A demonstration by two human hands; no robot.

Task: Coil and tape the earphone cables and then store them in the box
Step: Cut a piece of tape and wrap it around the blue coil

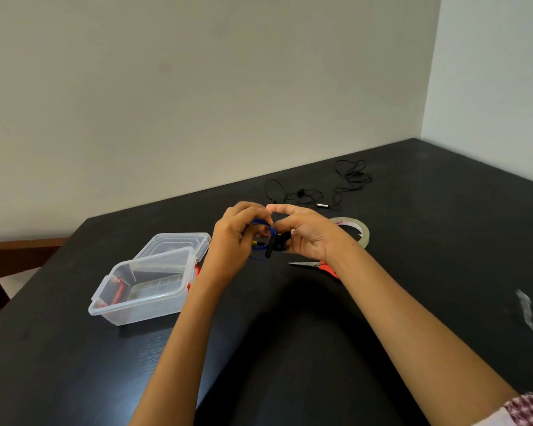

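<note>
One red cable [119,292] already in box [142,307], left of grip. Left hand [236,241] curls round blue cable [263,226] loops; right hand [311,238] pinches its black end. Taping, boxing left; tape [364,234] just right; black cable [302,192] beyond, uncoiled.

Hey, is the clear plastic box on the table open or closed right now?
Open. Its lid lies behind the box, leaving the top uncovered; a red item shows inside.
</note>
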